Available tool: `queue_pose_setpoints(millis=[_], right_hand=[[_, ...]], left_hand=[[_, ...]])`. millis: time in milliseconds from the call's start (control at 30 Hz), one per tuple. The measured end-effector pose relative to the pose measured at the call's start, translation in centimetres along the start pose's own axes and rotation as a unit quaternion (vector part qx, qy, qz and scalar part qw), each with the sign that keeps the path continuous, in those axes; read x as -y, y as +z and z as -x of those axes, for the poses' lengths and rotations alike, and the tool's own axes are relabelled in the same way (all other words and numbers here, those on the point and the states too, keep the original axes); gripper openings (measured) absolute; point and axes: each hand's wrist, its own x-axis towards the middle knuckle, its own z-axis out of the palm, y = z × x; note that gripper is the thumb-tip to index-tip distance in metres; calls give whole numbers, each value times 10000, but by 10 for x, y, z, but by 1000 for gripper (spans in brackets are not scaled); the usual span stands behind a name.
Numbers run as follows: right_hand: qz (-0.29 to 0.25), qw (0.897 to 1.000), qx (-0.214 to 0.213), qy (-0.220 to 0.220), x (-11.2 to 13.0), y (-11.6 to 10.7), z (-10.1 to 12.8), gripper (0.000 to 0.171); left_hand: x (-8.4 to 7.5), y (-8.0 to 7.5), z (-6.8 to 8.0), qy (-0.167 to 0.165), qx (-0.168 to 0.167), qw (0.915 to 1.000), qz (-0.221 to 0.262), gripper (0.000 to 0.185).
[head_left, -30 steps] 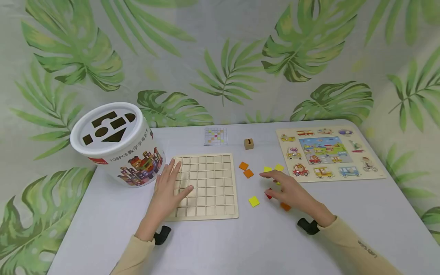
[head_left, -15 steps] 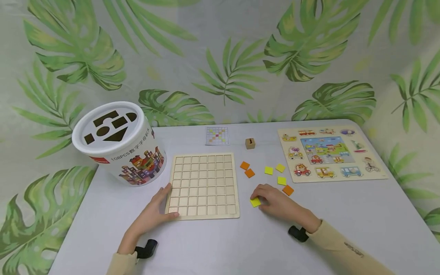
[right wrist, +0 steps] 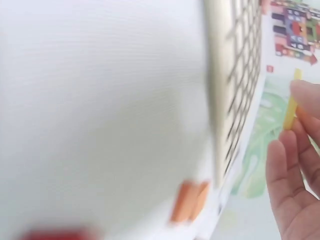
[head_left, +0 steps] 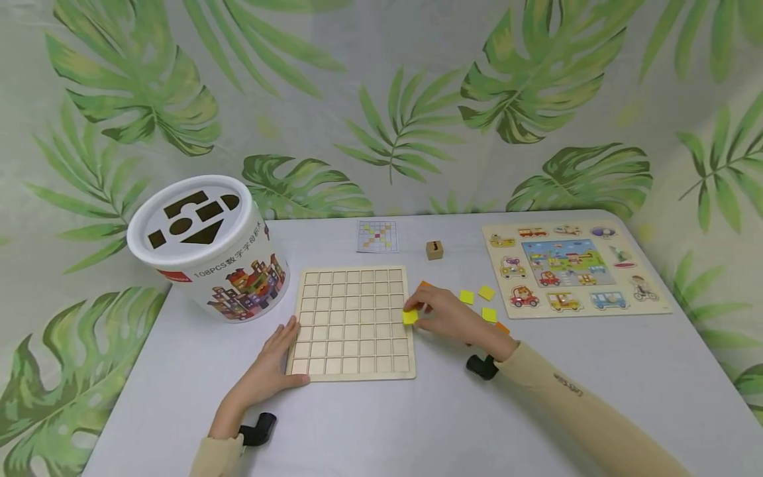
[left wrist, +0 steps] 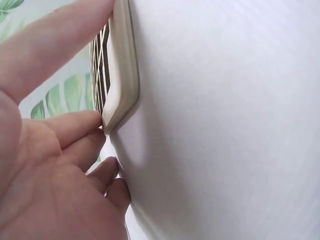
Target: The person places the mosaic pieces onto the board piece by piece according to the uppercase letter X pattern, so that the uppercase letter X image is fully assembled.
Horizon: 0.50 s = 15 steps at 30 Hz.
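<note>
A wooden grid board [head_left: 352, 324] lies on the table, its squares bare. My left hand [head_left: 269, 370] rests at the board's near left corner, fingers along the left side and thumb at the front edge. In the left wrist view, the fingertips meet the board's corner [left wrist: 120, 95]. Between thumb and fingers, my right hand [head_left: 450, 317] pinches a yellow square tile [head_left: 410, 317] over the board's right edge. The right wrist view shows this tile [right wrist: 293, 102] edge-on, held up off the board. Part of an orange tile [head_left: 426, 285] peeks out behind the right hand.
Several loose tiles lie right of the board, including a yellow tile [head_left: 467, 297] and an orange tile [head_left: 503, 328]. Behind are a patterned grid card [head_left: 377, 236] and a wooden cube [head_left: 434, 250]. A white bucket [head_left: 197, 265] stands left; a picture puzzle [head_left: 566, 298] lies right.
My left hand has drawn back from over the board to its near left corner. My right hand has picked up the near yellow tile and carried it up and left to the board's right edge.
</note>
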Motion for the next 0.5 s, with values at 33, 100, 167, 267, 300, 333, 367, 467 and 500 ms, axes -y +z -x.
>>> queue_pose_setpoints(millis=[33,100,167,267,300,333,367,467,500], right_hand=[[-83,10000,-15,-26,2,2,-10,25],[-187,9998,-31,-117,5,7,-31,25],[-264,9996,9,-118,10,15,-52,24],[-315,9994,93,-106,15,29,-82,23],[-293,9994,117,-103,17,34,-91,23],[-280,9995,149,-80,18,39,-100,23],[-260,9995,170,-65,18,44,-109,22],[-186,9995,242,29,19,57,-131,21],[-153,9995,266,68,19,60,-136,21]], left_hand=[[-1,0,0,-1,3,10000,17,102],[-2,-1,0,-38,15,10000,33,102],[-3,-1,0,-87,33,10000,33,102],[-3,-1,0,-142,66,9999,23,101],[-3,-1,0,-153,76,9999,15,101],[-3,-1,0,-152,81,9999,0,101],[-3,-1,0,-150,86,9998,-17,101],[-3,-2,0,-125,75,9999,-64,100],[-3,-2,0,-119,71,9999,-70,100]])
